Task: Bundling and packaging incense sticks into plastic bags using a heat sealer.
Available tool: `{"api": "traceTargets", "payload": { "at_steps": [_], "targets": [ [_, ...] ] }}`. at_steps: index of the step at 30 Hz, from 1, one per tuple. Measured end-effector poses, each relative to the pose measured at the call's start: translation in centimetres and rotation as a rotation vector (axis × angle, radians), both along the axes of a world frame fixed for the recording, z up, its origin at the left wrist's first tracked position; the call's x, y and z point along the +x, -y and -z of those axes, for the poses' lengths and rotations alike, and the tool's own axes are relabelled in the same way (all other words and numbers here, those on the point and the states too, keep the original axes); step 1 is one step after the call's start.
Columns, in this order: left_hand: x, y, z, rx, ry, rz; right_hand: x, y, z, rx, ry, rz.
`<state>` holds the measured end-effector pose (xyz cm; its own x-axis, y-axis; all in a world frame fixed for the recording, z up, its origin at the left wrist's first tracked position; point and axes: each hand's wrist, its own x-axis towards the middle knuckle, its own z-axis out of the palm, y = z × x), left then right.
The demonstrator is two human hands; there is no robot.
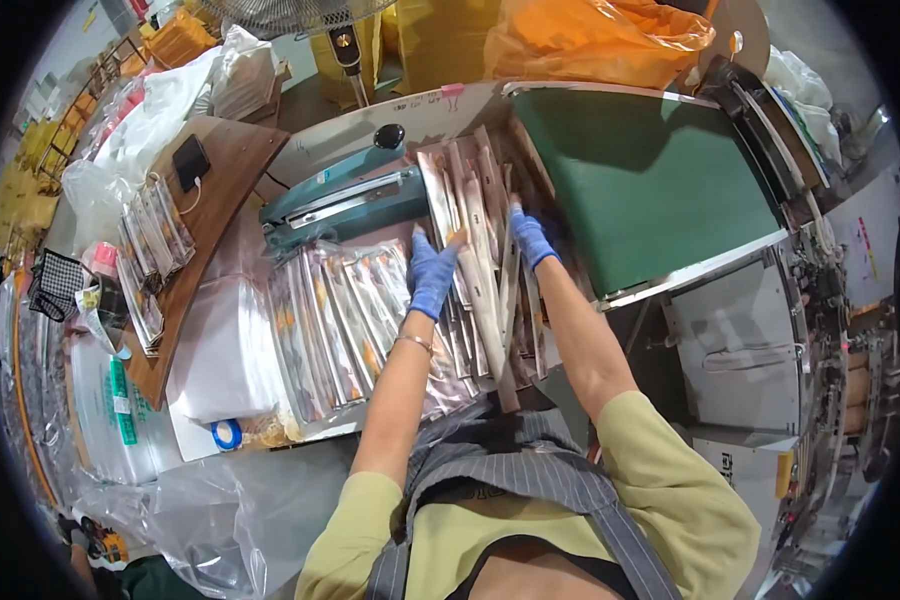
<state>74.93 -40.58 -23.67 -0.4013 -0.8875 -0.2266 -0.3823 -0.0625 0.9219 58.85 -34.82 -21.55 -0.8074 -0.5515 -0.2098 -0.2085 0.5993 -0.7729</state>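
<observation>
While their long axis runs from the worktop's (190, 432) far side toward its near edge, far ends tipped slightly left, the packets (484, 290) lie between the left hand (433, 275), thumb spread from fingers, and the right hand (532, 238), whose grip I cannot tell. They look thin, pale, glossy.

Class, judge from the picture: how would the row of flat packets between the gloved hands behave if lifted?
The row of packets would probably slide, since glossy, film-like surfaces show. It may fan apart: the packets lean at differing angles between the left hand and right hand. Thin, flat edges suggest each might flex.
</observation>
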Motion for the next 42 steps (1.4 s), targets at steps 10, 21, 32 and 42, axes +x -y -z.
{"api": "traceTargets", "payload": {
  "at_steps": [10, 21, 32, 42],
  "targets": [
    [9.7, -9.3, -1.9, 0.407, -0.482, 0.221, 12.9, -12.5, -0.3, -0.449, 1.133, -0.221],
    [-0.8, 2.3, 0.4, 0.083, 0.093, 0.217, 3.8, -1.1, -1.2, -0.099, 0.449, -0.121],
    [-1.8, 2.5, -2.0, 0.583, -0.36, 0.133, 2.9, -1.0, 1.8, -0.641, 1.129, -0.016],
    [5.5, -0.2, -8.1, -0.24, -0.523, 0.502, 6.4, -7.3, -8.2, -0.684, 0.44, -0.548]
  ]
}}
